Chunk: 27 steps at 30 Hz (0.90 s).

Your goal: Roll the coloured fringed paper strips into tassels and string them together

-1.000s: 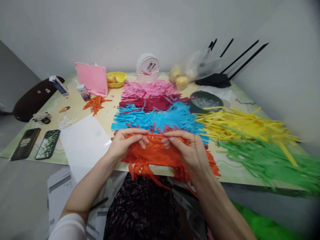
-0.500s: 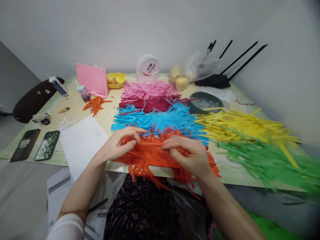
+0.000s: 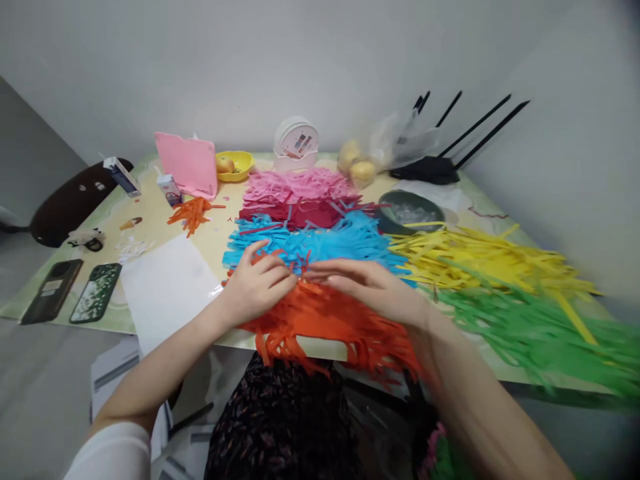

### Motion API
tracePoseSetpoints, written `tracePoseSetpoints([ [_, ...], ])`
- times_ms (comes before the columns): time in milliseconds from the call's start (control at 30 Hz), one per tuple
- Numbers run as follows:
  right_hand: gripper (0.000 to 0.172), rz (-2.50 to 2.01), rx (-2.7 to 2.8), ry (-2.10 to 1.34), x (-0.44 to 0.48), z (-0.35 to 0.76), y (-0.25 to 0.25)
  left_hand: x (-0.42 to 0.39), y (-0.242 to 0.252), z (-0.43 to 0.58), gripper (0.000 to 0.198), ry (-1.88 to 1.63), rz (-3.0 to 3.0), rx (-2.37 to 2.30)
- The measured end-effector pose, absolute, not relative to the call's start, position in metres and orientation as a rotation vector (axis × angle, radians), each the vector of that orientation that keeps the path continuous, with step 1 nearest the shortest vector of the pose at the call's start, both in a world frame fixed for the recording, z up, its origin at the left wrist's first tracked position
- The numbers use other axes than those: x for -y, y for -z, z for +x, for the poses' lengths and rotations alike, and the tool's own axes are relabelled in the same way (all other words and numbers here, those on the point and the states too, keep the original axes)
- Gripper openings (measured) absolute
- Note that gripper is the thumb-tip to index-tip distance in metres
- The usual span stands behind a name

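A heap of orange paper strips [image 3: 325, 320] lies at the table's near edge, with some strips hanging over it. My left hand [image 3: 257, 283] rests on the heap's left part, fingers spread and thumb raised. My right hand [image 3: 370, 287] lies flat over the heap's top edge, fingers stretched toward the left hand and a little blurred. Neither hand pinches a strip. Just beyond the fingertips lies a blue strip pile [image 3: 330, 240].
Behind the blue pile are dark red [image 3: 300, 215] and pink [image 3: 300, 183] piles; yellow [image 3: 490, 257] and green [image 3: 530, 320] strips spread to the right. A white sheet [image 3: 165, 287] and two phones [image 3: 75, 291] lie left. A dark bowl [image 3: 413, 207], pink case [image 3: 186, 163] and yellow bowl [image 3: 235, 163] stand farther back.
Both hands have let go of the lifted orange bundle and flattened out on it. The right hand's fingers stretched leftward; the left hand moved slightly up toward the blue pile.
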State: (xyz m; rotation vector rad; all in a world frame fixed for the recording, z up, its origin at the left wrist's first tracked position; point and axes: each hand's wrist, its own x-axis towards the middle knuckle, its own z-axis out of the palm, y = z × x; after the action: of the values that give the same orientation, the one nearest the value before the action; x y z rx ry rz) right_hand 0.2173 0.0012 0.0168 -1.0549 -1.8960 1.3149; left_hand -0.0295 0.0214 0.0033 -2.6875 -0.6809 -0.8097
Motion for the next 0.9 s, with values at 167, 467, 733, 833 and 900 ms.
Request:
tracePoseSetpoints([
  [167,0.031,-0.906,1.583,-1.767,-0.008,0.188,0.0,-0.02,0.004,-0.033,0.017,0.979,-2.562,0.529],
  [467,0.026,-0.758,1.324,-1.573,-0.006,0.162,0.003,-0.025,0.023,-0.01,0.012,1.656,-2.467,1.067],
  [733,0.018,-0.88,1.451,-1.241,-0.029,0.167,-0.007,-0.039,0.018,0.014,0.024,2.36,-2.742,1.72],
  [833,0.012,-0.98,1.568,-1.037,-0.036,0.169,-0.007,-0.052,0.02,0.023,0.024,2.536,-2.569,1.838],
  [900,0.013,-1.001,1.716,-0.898,-0.052,0.183,-0.009,-0.063,0.022,0.026,0.022,2.633,-2.399,1.903],
])
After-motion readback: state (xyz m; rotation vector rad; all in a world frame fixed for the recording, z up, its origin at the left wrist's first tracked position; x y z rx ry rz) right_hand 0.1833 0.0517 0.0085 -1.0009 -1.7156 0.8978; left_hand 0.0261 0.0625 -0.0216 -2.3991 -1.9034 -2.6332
